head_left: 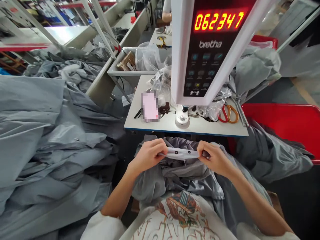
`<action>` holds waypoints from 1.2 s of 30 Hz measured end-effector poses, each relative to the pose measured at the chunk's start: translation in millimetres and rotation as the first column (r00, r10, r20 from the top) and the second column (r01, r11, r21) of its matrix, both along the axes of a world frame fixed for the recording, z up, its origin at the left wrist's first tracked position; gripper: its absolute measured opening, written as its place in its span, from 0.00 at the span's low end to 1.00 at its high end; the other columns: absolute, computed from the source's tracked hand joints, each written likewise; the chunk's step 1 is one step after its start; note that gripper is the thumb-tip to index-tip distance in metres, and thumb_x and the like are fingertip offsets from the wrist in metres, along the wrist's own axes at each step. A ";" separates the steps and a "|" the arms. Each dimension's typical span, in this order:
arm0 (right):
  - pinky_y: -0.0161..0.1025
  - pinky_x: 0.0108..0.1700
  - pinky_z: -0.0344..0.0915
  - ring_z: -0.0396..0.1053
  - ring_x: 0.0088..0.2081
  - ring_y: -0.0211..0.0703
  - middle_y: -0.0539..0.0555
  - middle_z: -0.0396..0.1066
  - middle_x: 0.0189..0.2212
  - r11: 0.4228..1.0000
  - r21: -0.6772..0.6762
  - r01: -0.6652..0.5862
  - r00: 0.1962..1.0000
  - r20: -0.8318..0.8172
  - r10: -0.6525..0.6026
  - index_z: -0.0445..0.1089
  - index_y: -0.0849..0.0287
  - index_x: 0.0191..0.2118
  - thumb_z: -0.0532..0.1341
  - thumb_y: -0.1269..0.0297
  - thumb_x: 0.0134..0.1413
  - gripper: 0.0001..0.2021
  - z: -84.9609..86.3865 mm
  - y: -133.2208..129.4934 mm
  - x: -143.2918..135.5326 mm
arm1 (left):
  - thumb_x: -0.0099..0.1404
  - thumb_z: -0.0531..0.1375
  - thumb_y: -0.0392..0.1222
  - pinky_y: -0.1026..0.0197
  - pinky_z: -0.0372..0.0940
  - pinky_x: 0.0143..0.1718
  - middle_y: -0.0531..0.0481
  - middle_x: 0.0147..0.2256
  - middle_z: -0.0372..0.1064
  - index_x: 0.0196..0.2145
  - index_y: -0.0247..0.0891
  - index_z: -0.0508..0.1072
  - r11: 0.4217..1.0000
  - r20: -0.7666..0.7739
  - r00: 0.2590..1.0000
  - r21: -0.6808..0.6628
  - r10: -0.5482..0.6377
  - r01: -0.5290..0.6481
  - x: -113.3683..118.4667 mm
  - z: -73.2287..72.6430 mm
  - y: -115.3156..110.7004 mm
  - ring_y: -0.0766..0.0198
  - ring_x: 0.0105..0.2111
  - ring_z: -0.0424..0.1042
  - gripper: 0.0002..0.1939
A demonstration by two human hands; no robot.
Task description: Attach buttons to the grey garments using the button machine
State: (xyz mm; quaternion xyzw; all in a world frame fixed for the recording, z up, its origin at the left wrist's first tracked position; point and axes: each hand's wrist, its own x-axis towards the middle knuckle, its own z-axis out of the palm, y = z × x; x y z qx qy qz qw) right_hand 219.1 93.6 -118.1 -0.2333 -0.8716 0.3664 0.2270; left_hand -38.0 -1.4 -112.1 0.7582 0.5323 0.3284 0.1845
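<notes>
A grey garment [185, 173] lies bunched across my lap, just below the front edge of the machine table. My left hand [153, 150] pinches one end of its pale edge strip [183, 154], and my right hand [212, 156] grips the other end. Two small dark rings show on the strip between my hands, which hold it fairly taut. Above them stands a white machine head [182, 66] with a lit red number display. Its small round metal base [182, 116] sits on the table [160, 126], apart from the garment.
Heaps of grey fabric [50, 150] fill the left side. A red bin [287, 123] stands at right with grey cloth over its edge. On the table lie red-and-yellow-handled scissors [228, 113], clear plastic bags [161, 81] and a blurred pink item [150, 106]. Another person's arm [167, 15] shows behind.
</notes>
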 end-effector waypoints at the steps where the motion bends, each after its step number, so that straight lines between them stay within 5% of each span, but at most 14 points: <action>1: 0.33 0.28 0.55 0.58 0.26 0.35 0.47 0.61 0.23 0.997 0.082 -0.011 0.999 -0.038 0.014 0.57 0.56 0.27 0.53 0.77 0.52 0.09 2.6 -7.1 2.6 | 0.60 0.53 0.28 0.67 0.59 0.27 0.54 0.27 0.66 0.26 0.39 0.65 0.995 -0.057 0.998 0.100 -0.009 0.014 2.6 0.2 -7.1 0.70 0.27 0.65 0.10; 5: 0.34 0.30 0.57 0.60 0.26 0.37 0.48 0.64 0.23 0.948 0.316 0.019 0.995 -0.103 0.014 0.58 0.55 0.27 0.53 0.78 0.54 0.10 2.1 -25.9 10.5 | 0.63 0.52 0.30 0.65 0.57 0.25 0.54 0.23 0.66 0.26 0.41 0.64 0.954 -0.203 0.979 0.297 0.022 0.040 7.9 -6.8 -27.7 0.69 0.24 0.64 0.10; 11: 0.37 0.33 0.62 0.65 0.30 0.40 0.50 0.67 0.29 0.892 0.408 0.194 0.981 -0.090 -0.172 0.62 0.53 0.30 0.52 0.80 0.47 0.12 -25.0 -34.2 25.3 | 0.62 0.52 0.30 0.66 0.57 0.24 0.55 0.23 0.66 0.27 0.42 0.64 0.924 -0.214 0.971 0.382 0.107 -0.018 2.0 -23.1 -45.3 0.69 0.22 0.63 0.09; 18: 0.47 0.45 0.63 0.68 0.41 0.49 0.56 0.71 0.38 0.785 0.399 0.474 0.856 -0.001 -0.517 0.66 0.55 0.38 0.54 0.73 0.52 0.09 -63.1 -27.0 53.6 | 0.55 0.51 0.26 0.68 0.59 0.23 0.55 0.23 0.65 0.38 0.41 0.70 0.904 -0.167 0.925 0.327 0.342 -0.275 -25.3 -39.6 -67.0 0.70 0.21 0.63 0.17; 24: 0.46 0.40 0.64 0.72 0.38 0.51 0.54 0.75 0.36 0.836 0.215 0.505 0.783 0.294 -0.548 0.68 0.55 0.43 0.57 0.62 0.53 0.11 -94.7 -18.4 67.9 | 0.54 0.54 0.25 0.67 0.58 0.23 0.56 0.20 0.60 0.38 0.41 0.74 0.852 -0.133 0.874 0.333 0.467 -0.404 -41.4 -45.2 -90.5 0.70 0.19 0.59 0.18; 28: 0.43 0.37 0.65 0.72 0.36 0.49 0.54 0.74 0.36 0.810 0.065 0.583 0.778 0.243 -0.580 0.69 0.54 0.41 0.55 0.60 0.54 0.11 -93.7 -25.3 65.0 | 0.52 0.53 0.26 0.67 0.63 0.29 0.54 0.27 0.70 0.38 0.40 0.73 0.856 -0.146 0.849 0.201 0.507 -0.476 -40.6 -44.4 -96.0 0.68 0.25 0.66 0.18; 32: 0.41 0.41 0.64 0.70 0.38 0.46 0.56 0.72 0.38 0.648 0.100 0.755 0.648 0.035 -0.761 0.69 0.56 0.41 0.54 0.62 0.55 0.11 -80.4 -28.7 81.2 | 0.56 0.52 0.29 0.60 0.66 0.41 0.49 0.38 0.72 0.42 0.39 0.71 0.895 -0.247 0.884 -0.107 0.398 -0.433 -36.9 -50.3 -86.4 0.61 0.37 0.71 0.17; 36: 0.43 0.42 0.63 0.67 0.38 0.47 0.58 0.70 0.36 0.396 0.157 0.905 0.407 -0.045 -0.912 0.69 0.60 0.38 0.54 0.63 0.51 0.11 -86.5 -40.5 127.9 | 0.64 0.54 0.37 0.55 0.63 0.46 0.47 0.38 0.72 0.38 0.39 0.71 0.903 -0.332 0.870 -0.102 0.365 -0.418 -32.9 -62.5 -82.3 0.57 0.41 0.69 0.07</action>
